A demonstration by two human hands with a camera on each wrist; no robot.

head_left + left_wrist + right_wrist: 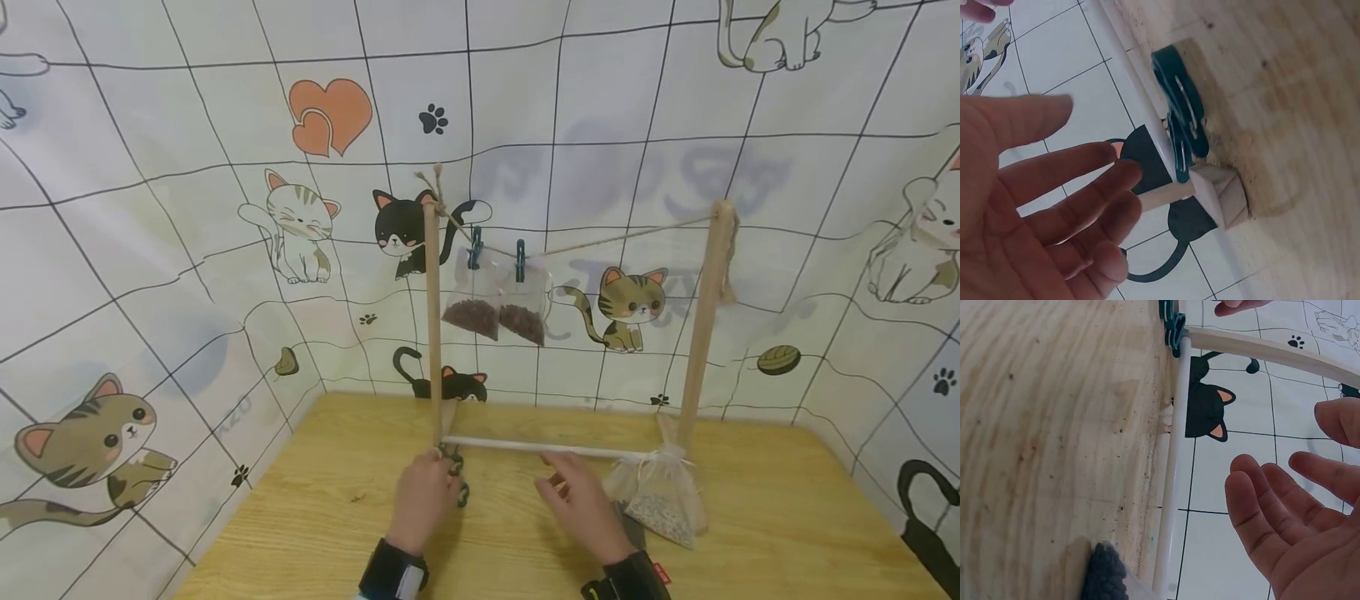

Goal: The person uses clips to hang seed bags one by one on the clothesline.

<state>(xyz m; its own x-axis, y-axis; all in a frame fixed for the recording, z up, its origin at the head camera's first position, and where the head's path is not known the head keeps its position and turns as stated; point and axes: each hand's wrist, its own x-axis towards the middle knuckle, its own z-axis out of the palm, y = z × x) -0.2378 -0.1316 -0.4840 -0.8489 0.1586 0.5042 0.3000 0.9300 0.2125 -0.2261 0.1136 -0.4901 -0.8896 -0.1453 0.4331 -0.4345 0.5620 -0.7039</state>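
My left hand (427, 492) hovers by the foot of the left wooden post (432, 333), beside green clothespins (462, 494). In the left wrist view its fingers are loosely bent with nothing in them, and the clothespins (1182, 103) lie beyond the fingertips. To the right, my right hand (581, 500) is held near the white crossbar (525, 446), fingers relaxed and empty. Above, a string (622, 240) sags between the posts. Two dark green clothespins clip two clear bags of reddish-brown bits onto it, a left bag (472, 318) and a right bag (522, 323).
A tied sheer bag of pale grains (663, 517) sits at the foot of the right post (701, 333). Dark pebbles (1104, 575) lie beside it, partly behind my right wrist. A cat-print cloth (615, 100) backs the wooden table (300, 517). A black strap (926, 533) is at far right.
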